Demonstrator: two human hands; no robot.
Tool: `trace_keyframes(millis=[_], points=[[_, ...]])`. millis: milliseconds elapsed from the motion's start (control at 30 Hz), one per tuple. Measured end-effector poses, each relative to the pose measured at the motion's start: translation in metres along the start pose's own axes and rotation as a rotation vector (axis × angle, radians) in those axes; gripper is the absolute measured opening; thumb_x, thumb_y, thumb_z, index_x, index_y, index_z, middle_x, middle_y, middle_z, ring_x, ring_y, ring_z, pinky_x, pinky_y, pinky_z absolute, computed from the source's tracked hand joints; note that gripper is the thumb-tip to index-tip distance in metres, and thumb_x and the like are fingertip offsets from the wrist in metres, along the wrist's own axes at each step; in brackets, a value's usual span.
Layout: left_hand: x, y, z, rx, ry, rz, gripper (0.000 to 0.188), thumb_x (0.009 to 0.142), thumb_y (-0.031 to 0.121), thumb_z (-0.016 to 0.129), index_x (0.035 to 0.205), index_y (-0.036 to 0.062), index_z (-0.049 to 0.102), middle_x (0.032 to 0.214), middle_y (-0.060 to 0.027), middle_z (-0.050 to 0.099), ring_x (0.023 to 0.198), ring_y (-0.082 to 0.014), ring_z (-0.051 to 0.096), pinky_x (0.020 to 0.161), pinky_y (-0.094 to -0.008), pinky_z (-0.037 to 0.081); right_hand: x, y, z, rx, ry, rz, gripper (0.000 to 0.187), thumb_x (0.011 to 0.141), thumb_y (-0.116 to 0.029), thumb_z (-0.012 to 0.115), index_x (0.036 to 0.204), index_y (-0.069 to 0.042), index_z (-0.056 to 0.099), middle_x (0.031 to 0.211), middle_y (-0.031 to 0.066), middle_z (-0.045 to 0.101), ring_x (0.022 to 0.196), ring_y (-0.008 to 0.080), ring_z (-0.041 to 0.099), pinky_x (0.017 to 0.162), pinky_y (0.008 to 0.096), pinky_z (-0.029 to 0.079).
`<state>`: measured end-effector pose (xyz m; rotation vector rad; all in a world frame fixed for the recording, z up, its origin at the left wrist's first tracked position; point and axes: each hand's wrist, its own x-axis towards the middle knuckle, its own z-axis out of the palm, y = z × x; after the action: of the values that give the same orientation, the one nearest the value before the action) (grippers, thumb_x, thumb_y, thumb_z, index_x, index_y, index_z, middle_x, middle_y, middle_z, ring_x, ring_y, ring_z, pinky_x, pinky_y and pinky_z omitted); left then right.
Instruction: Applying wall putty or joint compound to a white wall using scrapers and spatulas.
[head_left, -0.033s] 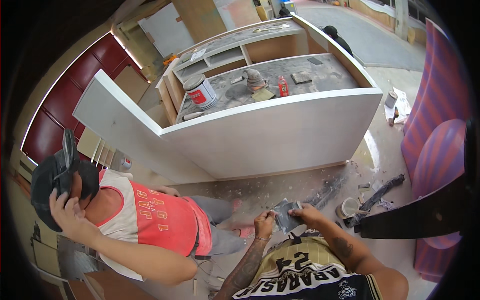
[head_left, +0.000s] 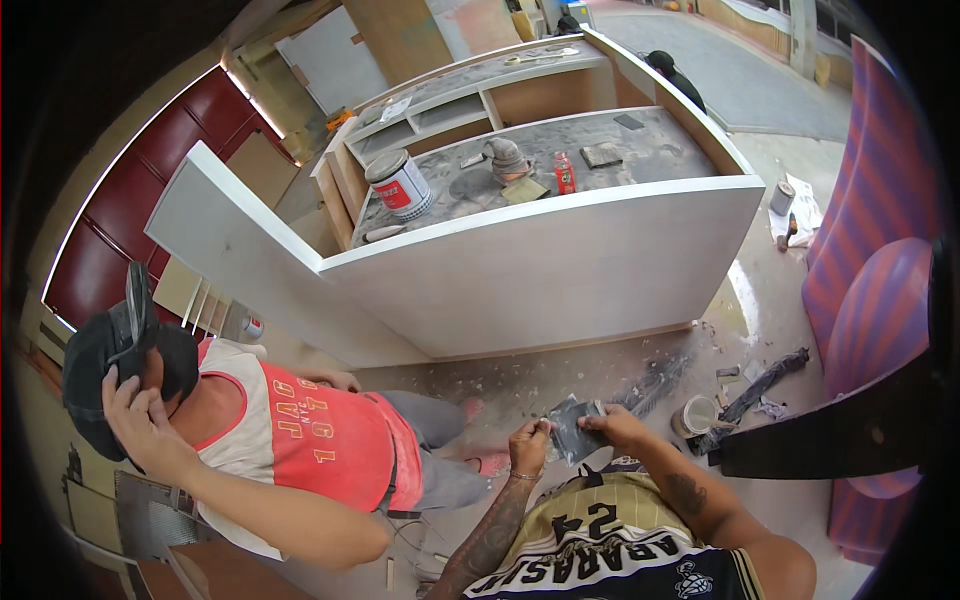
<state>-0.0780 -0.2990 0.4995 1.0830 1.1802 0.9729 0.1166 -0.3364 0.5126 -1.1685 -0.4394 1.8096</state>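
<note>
In front of my chest, my left hand pinches one edge of a dark grey, creased sheet that looks like sandpaper. My right hand is closed on the opposite edge, its thumb lying on top. The sheet is tilted between the two hands, over the floor near the white panelled counter. Its underside and the fingertips behind it are hidden from me.
A person in a red and white sleeveless top stands close on my left, one hand at a black cap. On the counter are a paint can and a red bottle. An open tub and striped purple forms are at right.
The other person's cap and raised hand have shifted very slightly. My hands and the sandpaper stay in nearly the same place.
</note>
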Motion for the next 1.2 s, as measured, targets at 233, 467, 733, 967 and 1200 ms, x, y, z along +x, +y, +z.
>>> trace_keyframes(millis=[233,467,733,967,1200], points=[[0.020,0.008,0.032,-0.248,0.193,-0.155,0.023,0.093,0.019,0.062,0.094,-0.0012,0.071,0.085,-0.0047,0.068,0.082,-0.0091,0.059,0.072,-0.0254,0.048,0.006,-0.027,-0.034,0.036,0.121,-0.095,0.018,0.085,-0.011,0.065,0.099,0.001,0.062,0.086,0.0052,0.066,0.072,0.0151,0.062,0.070,0.0293,0.052],[0.049,0.067,0.052,0.228,0.258,0.342,0.016,0.083,0.017,0.072,0.078,0.0018,0.070,0.068,0.0005,0.065,0.059,-0.0062,0.054,0.056,-0.0237,0.046,0.000,-0.062,-0.064,0.075,0.191,-0.105,0.020,0.085,-0.010,0.066,0.100,0.001,0.061,0.087,0.0074,0.065,0.073,0.0169,0.063,0.069,0.0315,0.052],[0.075,0.334,0.126,0.202,0.102,0.923,0.016,0.089,0.012,0.065,0.095,-0.0009,0.059,0.080,-0.0045,0.063,0.071,-0.0098,0.055,0.066,-0.0259,0.047,0.010,-0.065,-0.079,0.085,0.118,-0.094,0.021,0.084,-0.009,0.066,0.102,0.001,0.061,0.089,0.0084,0.065,0.074,0.0183,0.062,0.070,0.0333,0.052],[0.088,0.177,0.137,0.099,-0.060,0.494,0.020,0.094,0.017,0.059,0.107,0.0017,0.056,0.096,-0.0058,0.064,0.083,-0.0081,0.058,0.073,-0.0230,0.049,-0.012,-0.063,-0.101,0.146,0.178,-0.149,0.020,0.086,-0.008,0.064,0.104,0.000,0.057,0.091,0.0059,0.063,0.079,0.0163,0.062,0.075,0.0319,0.052],[0.008,0.035,0.131,-0.468,-0.234,-0.362,0.043,0.098,0.037,0.050,0.125,0.0053,0.052,0.105,-0.0024,0.063,0.093,-0.0136,0.061,0.079,-0.0314,0.051,-0.033,-0.090,-0.109,0.177,-0.042,-0.027,0.027,0.086,-0.010,0.065,0.109,0.000,0.056,0.098,0.0064,0.063,0.086,0.0175,0.063,0.079,0.0326,0.052]])
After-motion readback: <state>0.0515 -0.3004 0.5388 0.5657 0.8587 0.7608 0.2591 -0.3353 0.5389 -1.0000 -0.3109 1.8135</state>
